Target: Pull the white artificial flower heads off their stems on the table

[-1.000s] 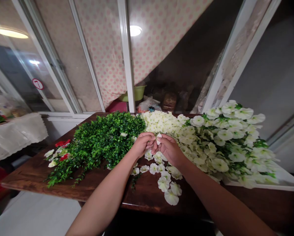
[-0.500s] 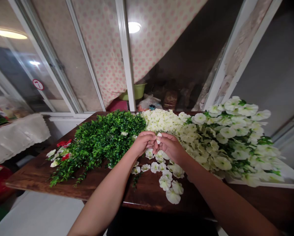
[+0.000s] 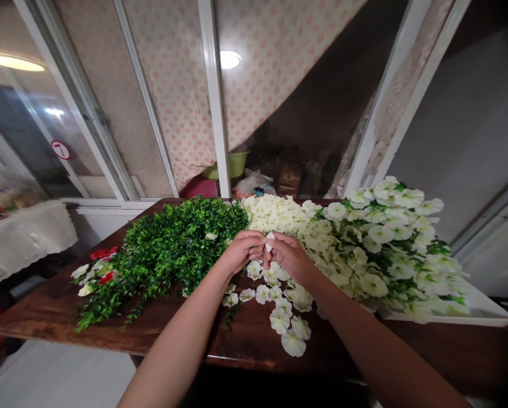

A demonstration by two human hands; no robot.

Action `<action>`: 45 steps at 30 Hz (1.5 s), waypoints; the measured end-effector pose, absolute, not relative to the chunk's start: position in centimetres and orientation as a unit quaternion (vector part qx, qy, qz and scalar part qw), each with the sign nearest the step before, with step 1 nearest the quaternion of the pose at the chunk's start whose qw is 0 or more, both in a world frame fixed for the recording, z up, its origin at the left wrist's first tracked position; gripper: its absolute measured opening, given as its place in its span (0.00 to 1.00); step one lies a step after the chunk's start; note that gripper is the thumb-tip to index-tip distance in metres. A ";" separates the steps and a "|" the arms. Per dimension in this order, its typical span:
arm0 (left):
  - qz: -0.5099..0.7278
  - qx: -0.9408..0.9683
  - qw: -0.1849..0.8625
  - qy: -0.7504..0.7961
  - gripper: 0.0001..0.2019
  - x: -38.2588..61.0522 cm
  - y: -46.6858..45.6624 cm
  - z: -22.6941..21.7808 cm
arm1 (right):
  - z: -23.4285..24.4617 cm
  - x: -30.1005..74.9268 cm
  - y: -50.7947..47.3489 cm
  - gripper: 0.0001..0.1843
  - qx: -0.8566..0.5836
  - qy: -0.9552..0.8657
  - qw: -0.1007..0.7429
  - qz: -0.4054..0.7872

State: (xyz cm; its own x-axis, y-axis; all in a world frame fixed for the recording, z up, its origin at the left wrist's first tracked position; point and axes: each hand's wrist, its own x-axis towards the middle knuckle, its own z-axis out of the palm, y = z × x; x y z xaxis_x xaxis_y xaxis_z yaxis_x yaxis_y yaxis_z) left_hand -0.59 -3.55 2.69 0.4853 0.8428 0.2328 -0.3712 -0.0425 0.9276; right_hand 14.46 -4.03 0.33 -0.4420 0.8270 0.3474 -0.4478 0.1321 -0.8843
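Observation:
Above the middle of the dark wooden table (image 3: 254,343), my left hand (image 3: 244,249) and my right hand (image 3: 288,255) meet with fingertips pinched together. Between them is a small white artificial flower (image 3: 269,242), its petals partly hidden by my fingers. Both hands are closed on it. Loose white flower heads (image 3: 281,317) lie on the wood just below and in front of my hands. A heap of small white blossoms (image 3: 281,212) rises behind them. To the left of my left hand spreads a mass of green artificial leaves (image 3: 173,243).
Bunches of large white flowers (image 3: 393,232) stand on the right, partly over a white tray (image 3: 487,310). Red and white flowers (image 3: 103,266) lie at the table's left. Windows with a dotted curtain (image 3: 181,102) rise behind. A lace-covered surface (image 3: 28,238) stands at far left.
The view has shifted slightly to the right. My hands stay together, and the white flower between the fingertips shows a little more of its petals.

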 end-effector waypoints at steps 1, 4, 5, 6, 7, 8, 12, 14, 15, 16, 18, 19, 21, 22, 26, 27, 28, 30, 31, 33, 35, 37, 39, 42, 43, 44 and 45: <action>0.458 0.558 0.659 0.212 0.13 -0.6 -3.6 2.7 | 0.2 14.4 -4.0 0.11 -0.174 -0.566 0.504 0.629; 0.451 0.560 0.662 0.212 0.13 -0.6 -3.5 2.6 | 0.1 14.4 -4.2 0.12 -0.192 -0.584 0.510 0.602; 0.451 0.559 0.662 0.212 0.13 -0.7 -3.5 2.6 | 0.2 14.4 -4.3 0.12 -0.197 -0.589 0.511 0.594; 0.450 0.559 0.663 0.213 0.13 -0.7 -3.4 2.5 | 0.3 14.4 -4.4 0.12 -0.202 -0.595 0.511 0.587; 0.448 0.560 0.663 0.215 0.13 -0.8 -3.3 2.5 | 0.4 14.4 -4.4 0.12 -0.207 -0.599 0.509 0.583; 0.445 0.560 0.664 0.219 0.13 -0.9 -3.2 2.5 | 0.5 14.4 -4.5 0.12 -0.212 -0.602 0.507 0.580; 0.417 0.580 0.657 0.241 0.14 -1.3 -3.0 2.6 | 0.9 14.7 -4.2 0.13 -0.254 -0.617 0.490 0.561; 0.399 0.610 0.634 0.257 0.15 -1.6 -2.9 3.0 | 1.2 15.1 -3.8 0.15 -0.284 -0.628 0.496 0.528; 0.387 0.627 0.621 0.268 0.16 -1.8 -2.9 3.1 | 1.3 15.4 -3.6 0.15 -0.300 -0.628 0.508 0.508; 0.374 0.640 0.610 0.279 0.18 -1.9 -2.9 3.3 | 1.4 15.7 -3.3 0.16 -0.315 -0.621 0.524 0.490; 0.357 0.645 0.607 0.297 0.24 -2.3 -2.7 3.5 | 1.7 16.4 -2.8 0.17 -0.330 -0.582 0.570 0.477; 0.364 0.638 0.607 0.303 0.26 -2.5 -2.6 3.6 | 1.9 16.9 -2.5 0.17 -0.325 -0.553 0.597 0.482; 0.394 0.621 0.602 0.311 0.26 -2.7 -2.3 3.5 | 2.4 17.9 -1.8 0.16 -0.290 -0.482 0.649 0.513; 0.412 0.612 0.598 0.314 0.26 -2.7 -2.2 3.5 | 2.7 18.5 -1.5 0.15 -0.265 -0.442 0.671 0.534; 0.434 0.601 0.585 0.330 0.24 -2.5 -2.0 3.1 | 3.5 21.1 -0.4 0.12 -0.154 -0.285 0.701 0.635; 0.427 0.605 0.583 0.334 0.23 -2.5 -2.0 3.0 | 3.6 21.6 -0.2 0.10 -0.124 -0.259 0.694 0.660; 0.419 0.611 0.580 0.339 0.22 -2.4 -2.0 2.9 | 3.7 22.1 -0.1 0.08 -0.097 -0.241 0.686 0.679; 0.402 0.622 0.576 0.346 0.20 -2.3 -2.0 2.8 | 3.7 22.8 0.1 0.06 -0.058 -0.218 0.676 0.702; 0.393 0.627 0.575 0.349 0.20 -2.2 -2.0 2.7 | 3.6 22.9 0.2 0.06 -0.046 -0.209 0.673 0.708; 0.380 0.633 0.575 0.352 0.19 -2.1 -1.9 2.5 | 3.5 23.0 0.2 0.09 -0.031 -0.198 0.670 0.715; 0.368 0.639 0.575 0.354 0.19 -2.0 -1.8 2.3 | 3.3 22.9 0.2 0.12 -0.019 -0.202 0.665 0.719; 0.362 0.644 0.573 0.356 0.19 -1.9 -1.8 2.1 | 3.2 22.8 0.2 0.16 -0.010 -0.216 0.661 0.719; 0.359 0.648 0.570 0.355 0.18 -1.8 -1.8 2.0 | 3.2 22.7 0.2 0.18 -0.007 -0.231 0.659 0.716; 0.359 0.651 0.568 0.352 0.18 -1.7 -1.9 1.9 | 3.1 22.7 0.3 0.17 -0.017 -0.244 0.661 0.709; 0.359 0.652 0.568 0.352 0.18 -1.7 -1.9 1.9 | 3.1 22.7 0.3 0.16 -0.024 -0.246 0.662 0.708; 0.359 0.652 0.568 0.353 0.18 -1.7 -1.9 1.9 | 3.1 22.7 0.4 0.15 -0.030 -0.246 0.662 0.707; 0.357 0.651 0.568 0.354 0.18 -1.7 -1.9 1.9 | 3.1 22.8 0.4 0.13 -0.038 -0.247 0.663 0.706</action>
